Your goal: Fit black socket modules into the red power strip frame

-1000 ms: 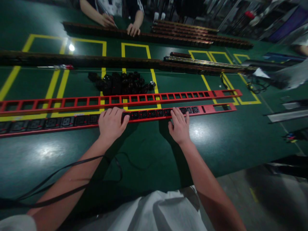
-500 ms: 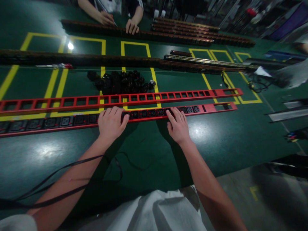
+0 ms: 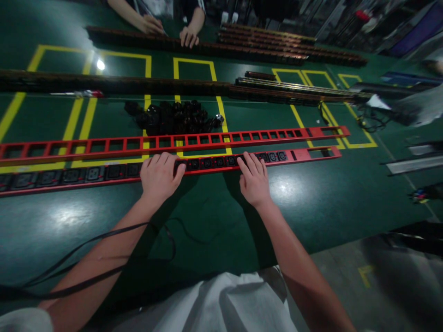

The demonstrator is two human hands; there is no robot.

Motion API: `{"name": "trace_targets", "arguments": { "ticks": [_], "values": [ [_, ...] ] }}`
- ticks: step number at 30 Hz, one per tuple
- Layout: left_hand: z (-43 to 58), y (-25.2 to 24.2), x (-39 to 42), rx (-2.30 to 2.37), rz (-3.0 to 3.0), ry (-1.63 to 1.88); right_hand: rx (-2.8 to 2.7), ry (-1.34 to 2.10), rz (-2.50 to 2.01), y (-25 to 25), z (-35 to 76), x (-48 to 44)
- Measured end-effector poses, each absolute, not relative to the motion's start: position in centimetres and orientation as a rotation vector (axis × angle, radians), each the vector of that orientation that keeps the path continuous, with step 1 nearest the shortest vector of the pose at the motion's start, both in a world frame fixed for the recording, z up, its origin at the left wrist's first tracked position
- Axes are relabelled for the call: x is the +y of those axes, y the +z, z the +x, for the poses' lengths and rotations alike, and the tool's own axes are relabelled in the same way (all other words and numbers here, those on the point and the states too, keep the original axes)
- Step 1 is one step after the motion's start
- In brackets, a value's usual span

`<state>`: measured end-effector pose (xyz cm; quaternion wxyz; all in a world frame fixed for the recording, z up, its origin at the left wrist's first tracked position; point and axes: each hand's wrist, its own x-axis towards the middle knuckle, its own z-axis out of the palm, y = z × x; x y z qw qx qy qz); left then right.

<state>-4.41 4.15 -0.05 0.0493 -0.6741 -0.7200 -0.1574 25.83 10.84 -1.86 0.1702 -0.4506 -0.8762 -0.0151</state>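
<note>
A long red power strip (image 3: 304, 154) lies across the green table, most of its slots filled with black sockets (image 3: 214, 162). My left hand (image 3: 159, 175) lies on it, fingers flat over the sockets. My right hand (image 3: 254, 179) rests further right on the same strip, fingers stretched out and pressing on the sockets. Just behind it lies a second red strip (image 3: 104, 145) with empty slots. A heap of loose black sockets (image 3: 173, 118) sits behind that strip.
Long dark strips (image 3: 138, 85) lie in rows further back, with a stack (image 3: 287, 50) at the far right. Another person's hands (image 3: 188, 36) work at the far edge. Yellow lines mark the table (image 3: 328, 203). A black cable (image 3: 104, 240) trails over my left arm.
My right hand has slid a little to the left along the strip. My left hand has stayed where it was.
</note>
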Motion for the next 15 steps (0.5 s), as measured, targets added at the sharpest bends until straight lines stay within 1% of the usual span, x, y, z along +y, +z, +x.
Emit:
{"name": "trace_targets", "arguments": {
  "ticks": [15],
  "values": [
    [-4.32,-0.02,4.17,-2.190,-2.049,-0.449,-2.438,0.005,-1.299,-1.52,25.73,10.94]
  ]
}}
